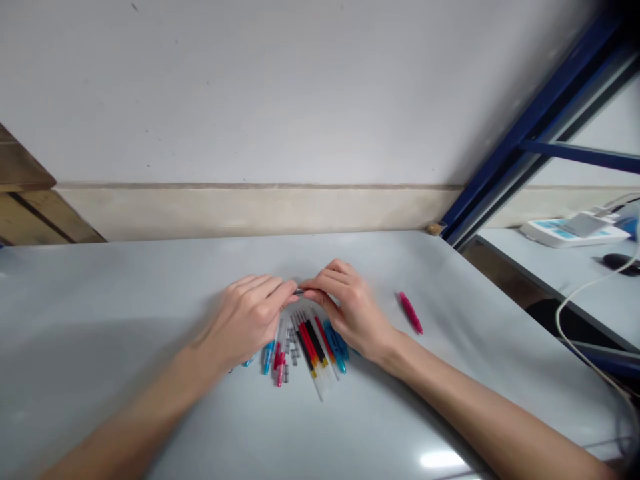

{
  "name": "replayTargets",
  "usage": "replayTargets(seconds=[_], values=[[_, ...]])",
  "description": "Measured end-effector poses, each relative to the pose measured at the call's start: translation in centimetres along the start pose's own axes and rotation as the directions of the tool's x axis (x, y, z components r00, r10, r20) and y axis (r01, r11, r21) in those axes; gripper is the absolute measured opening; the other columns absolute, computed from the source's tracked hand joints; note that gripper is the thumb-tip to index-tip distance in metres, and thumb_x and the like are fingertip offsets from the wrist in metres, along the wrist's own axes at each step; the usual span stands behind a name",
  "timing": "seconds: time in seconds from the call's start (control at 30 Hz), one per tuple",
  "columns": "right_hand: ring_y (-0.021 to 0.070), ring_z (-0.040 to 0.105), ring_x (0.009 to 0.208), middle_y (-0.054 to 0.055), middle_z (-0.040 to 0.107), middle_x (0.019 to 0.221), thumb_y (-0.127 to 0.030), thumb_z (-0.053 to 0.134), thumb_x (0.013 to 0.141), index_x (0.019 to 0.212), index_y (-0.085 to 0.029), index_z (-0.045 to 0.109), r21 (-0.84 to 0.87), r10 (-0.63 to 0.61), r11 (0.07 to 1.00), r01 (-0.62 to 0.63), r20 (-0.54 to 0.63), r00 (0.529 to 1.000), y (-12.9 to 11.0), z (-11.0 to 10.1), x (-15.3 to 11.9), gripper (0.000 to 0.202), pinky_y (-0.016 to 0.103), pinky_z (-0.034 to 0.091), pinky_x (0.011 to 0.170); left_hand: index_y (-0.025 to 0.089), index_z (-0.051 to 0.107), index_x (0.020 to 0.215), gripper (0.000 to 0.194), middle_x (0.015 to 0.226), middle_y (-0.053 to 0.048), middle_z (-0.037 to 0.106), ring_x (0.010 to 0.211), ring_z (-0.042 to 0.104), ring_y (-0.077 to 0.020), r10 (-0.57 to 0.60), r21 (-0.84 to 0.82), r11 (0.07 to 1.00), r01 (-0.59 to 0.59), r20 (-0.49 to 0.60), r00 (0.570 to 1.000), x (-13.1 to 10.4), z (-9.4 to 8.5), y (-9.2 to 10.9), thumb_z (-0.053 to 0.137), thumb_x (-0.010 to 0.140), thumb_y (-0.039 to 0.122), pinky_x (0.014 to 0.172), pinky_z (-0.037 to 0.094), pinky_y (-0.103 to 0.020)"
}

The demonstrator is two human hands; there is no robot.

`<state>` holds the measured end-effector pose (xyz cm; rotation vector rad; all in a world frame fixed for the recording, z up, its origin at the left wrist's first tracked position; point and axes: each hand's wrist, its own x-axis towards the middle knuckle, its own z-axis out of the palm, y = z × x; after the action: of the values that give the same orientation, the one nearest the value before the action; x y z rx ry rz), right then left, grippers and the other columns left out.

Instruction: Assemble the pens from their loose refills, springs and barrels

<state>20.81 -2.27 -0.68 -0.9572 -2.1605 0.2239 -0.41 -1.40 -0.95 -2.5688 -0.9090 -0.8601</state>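
My left hand [255, 307] and my right hand [350, 307] meet above the table, fingers pinched on opposite ends of one slim dark pen part [299, 291]. Most of that part is hidden by the fingers. Just below the hands lie several pen refills [310, 341] with black or red ink, side by side. Blue pen barrels [336, 343] rest under my right hand, partly covered. Nearer my left hand are clear barrels with blue and pink grips [280, 367] and small clear pieces [293, 347]. A pink pen [411, 313] lies apart, right of my right hand.
The grey table [125, 287] runs back to a pale wall [280, 100]. A blue metal frame [520, 133] rises at the right. Beyond it, a second surface holds a white power strip [570, 233], a black mouse [620, 263] and a white cable [559, 313].
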Motion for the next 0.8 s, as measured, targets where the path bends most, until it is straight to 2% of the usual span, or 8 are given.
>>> replayTargets(seconds=[0.13,0.27,0.33,0.43,0.5,0.67,0.73,0.8], values=[[0.0209,0.049,0.083,0.004,0.068,0.084,-0.014,0.057,0.100,0.102,-0.020,0.071,0.012,-0.010,1.000,0.011,-0.061,0.998,-0.11,0.26,-0.15,0.015,0.034,0.041,0.076,0.018,0.063,0.086,0.026,0.072,-0.001,0.064,0.066,0.060,-0.0161,-0.074,-0.101,0.992,0.076,0.028,0.997,-0.17,0.10,0.16,0.044,0.103,0.014,0.063,0.040,-0.031],[0.0213,0.048,0.080,0.005,0.065,0.080,-0.010,0.053,0.100,0.096,-0.019,0.069,-0.087,-0.024,0.996,0.014,-0.113,0.993,-0.48,0.45,-0.18,0.019,0.034,0.039,0.073,0.019,0.060,0.082,0.027,0.068,0.000,0.062,0.064,0.058,-0.0156,-0.137,-0.159,0.976,0.147,0.072,0.988,-0.34,-0.03,0.22,0.043,0.101,0.014,0.061,0.038,-0.030],[0.0226,0.050,0.085,0.006,0.067,0.085,-0.014,0.054,0.101,0.107,-0.019,0.069,-0.129,-0.036,0.991,0.025,-0.087,0.996,-0.58,0.28,-0.16,0.016,0.036,0.040,0.076,0.019,0.056,0.076,0.028,0.062,0.001,0.055,0.058,0.052,-0.0146,-0.162,-0.152,0.973,0.173,0.081,0.983,-0.39,-0.18,0.16,0.043,0.101,0.017,0.058,0.034,-0.030],[0.0237,0.053,0.091,0.008,0.069,0.096,-0.026,0.057,0.103,0.124,-0.019,0.065,-0.118,-0.027,0.993,0.028,0.011,1.000,-0.43,-0.19,-0.12,0.024,0.038,0.043,0.082,0.020,0.052,0.073,0.030,0.058,0.003,0.048,0.054,0.044,-0.0133,-0.203,-0.126,0.969,0.212,0.079,0.976,-0.48,-0.40,-0.08,0.043,0.101,0.019,0.055,0.029,-0.030],[0.0228,0.053,0.088,0.007,0.069,0.093,-0.024,0.054,0.104,0.118,-0.019,0.067,-0.093,-0.020,0.995,0.024,0.037,0.999,-0.20,-0.33,-0.13,0.020,0.038,0.044,0.081,0.020,0.050,0.072,0.029,0.058,0.003,0.046,0.054,0.042,-0.0129,-0.221,-0.117,0.966,0.230,0.087,0.971,-0.55,-0.46,-0.21,0.043,0.101,0.019,0.055,0.027,-0.030],[0.0219,0.050,0.087,0.006,0.064,0.087,-0.006,0.048,0.100,0.088,-0.019,0.061,-0.084,-0.025,0.996,0.020,-0.060,0.998,-0.03,0.16,-0.25,0.022,0.035,0.043,0.076,0.020,0.044,0.070,0.031,0.057,0.004,0.041,0.053,0.036,-0.0123,-0.228,-0.138,0.959,0.246,0.136,0.964,-0.61,-0.34,-0.04,0.042,0.101,0.021,0.055,0.025,-0.029],[0.0214,0.049,0.086,0.007,0.062,0.090,-0.003,0.044,0.099,0.087,-0.019,0.058,-0.084,-0.008,0.996,0.003,-0.059,0.998,-0.28,0.27,-0.25,0.024,0.034,0.043,0.074,0.020,0.044,0.071,0.030,0.057,0.004,0.043,0.053,0.037,-0.0125,-0.232,-0.142,0.957,0.251,0.141,0.963,-0.59,-0.30,0.06,0.042,0.101,0.022,0.055,0.026,-0.029],[0.0216,0.050,0.089,0.008,0.062,0.096,-0.008,0.049,0.101,0.096,-0.018,0.059,-0.071,0.020,0.997,-0.021,-0.007,1.000,-0.60,0.19,-0.21,0.015,0.034,0.045,0.076,0.020,0.045,0.072,0.029,0.057,0.004,0.043,0.053,0.037,-0.0126,-0.238,-0.136,0.957,0.256,0.132,0.962,-0.58,-0.30,0.06,0.042,0.101,0.023,0.055,0.025,-0.029]])
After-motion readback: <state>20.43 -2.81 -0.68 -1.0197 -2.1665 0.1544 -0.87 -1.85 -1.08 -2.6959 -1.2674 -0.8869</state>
